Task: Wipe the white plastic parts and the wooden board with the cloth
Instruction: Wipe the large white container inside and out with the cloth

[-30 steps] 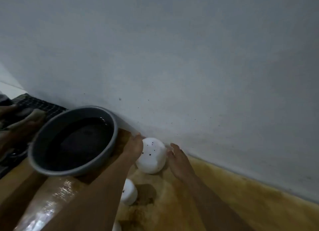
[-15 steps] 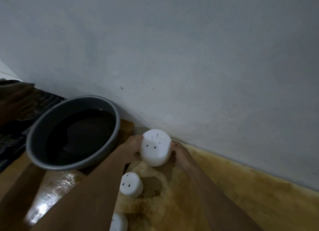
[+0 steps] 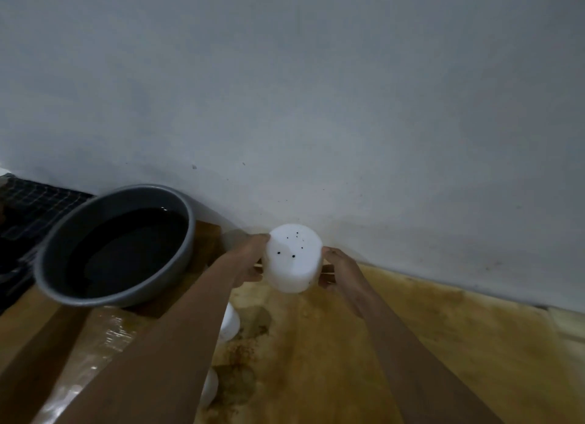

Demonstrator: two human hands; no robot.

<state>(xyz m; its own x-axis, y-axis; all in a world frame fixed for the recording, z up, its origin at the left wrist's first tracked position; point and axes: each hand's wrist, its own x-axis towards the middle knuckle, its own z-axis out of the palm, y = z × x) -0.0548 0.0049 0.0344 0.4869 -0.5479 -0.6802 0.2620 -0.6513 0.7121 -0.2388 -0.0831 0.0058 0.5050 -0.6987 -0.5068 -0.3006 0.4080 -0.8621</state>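
Observation:
A large white plastic cylinder (image 3: 293, 259) with small dark specks on top is gripped between both hands near the wall. My left hand (image 3: 248, 259) presses its left side and my right hand (image 3: 340, 270) its right side. Below it lies the stained wooden board (image 3: 395, 344). Two smaller white plastic parts sit on the board, one (image 3: 229, 324) half hidden by my left forearm and another (image 3: 209, 389) lower down. No cloth is visible.
A grey metal basin (image 3: 57, 284) holding dark water stands at the left, partly on the board. Behind it lies a black wire rack (image 3: 28, 208). A pale wall (image 3: 316, 107) runs right behind the board.
Both hands closed on the large white cylinder and lifted it off the board. The view shifted, and the hand seen at the far left earlier is gone.

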